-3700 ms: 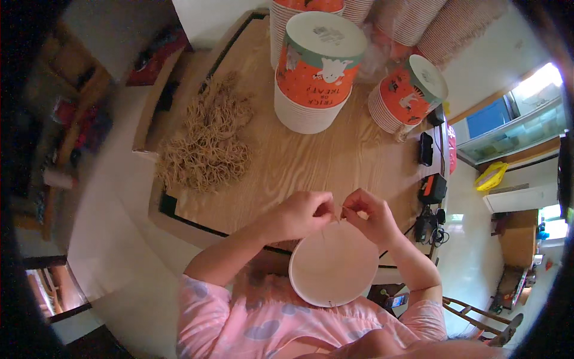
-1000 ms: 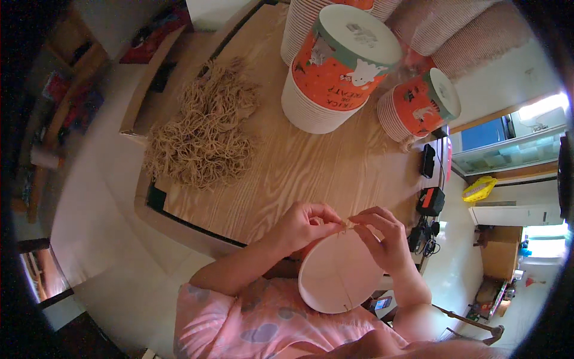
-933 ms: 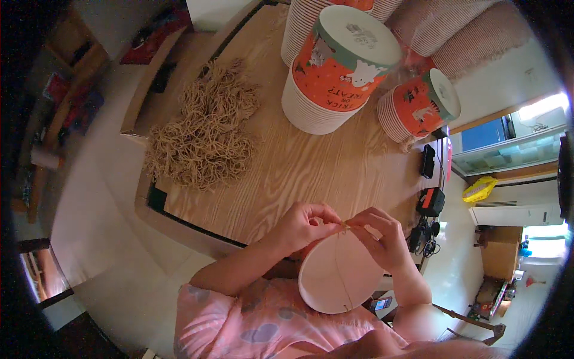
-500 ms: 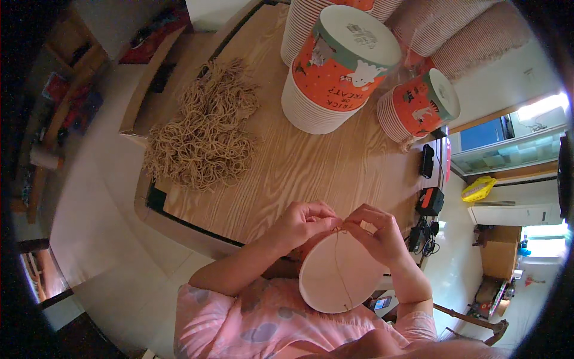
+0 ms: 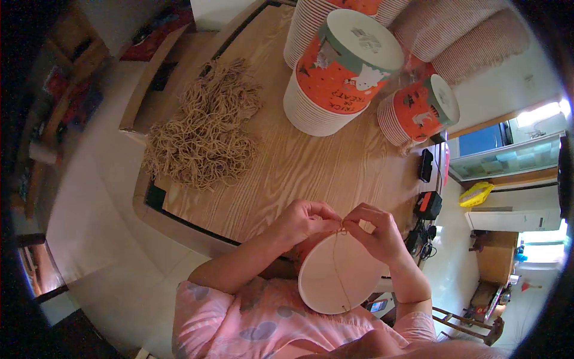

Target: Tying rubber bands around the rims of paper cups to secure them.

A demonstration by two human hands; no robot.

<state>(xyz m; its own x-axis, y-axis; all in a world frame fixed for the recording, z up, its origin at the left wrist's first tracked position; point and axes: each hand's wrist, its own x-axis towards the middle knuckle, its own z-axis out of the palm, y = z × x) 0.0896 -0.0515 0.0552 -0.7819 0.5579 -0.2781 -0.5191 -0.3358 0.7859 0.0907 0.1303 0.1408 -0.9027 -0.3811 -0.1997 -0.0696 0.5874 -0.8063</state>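
A white paper bucket rests against my lap at the near edge of the wooden table, its open mouth facing up. A thin tan string runs across that opening from the far rim to the near rim. My left hand and my right hand meet at the far rim, and both pinch the string's upper end between thumb and fingers. Only the inside of the bucket shows.
A big heap of tan strings lies on the table's left part. Two stacks of orange-and-white buckets stand at the back, with bagged stacks behind. A black charger and cables sit at the right edge.
The string now lies taut across the bucket's mouth. My hands have stayed together at the far rim, with the fingers shifting slightly on the string's end.
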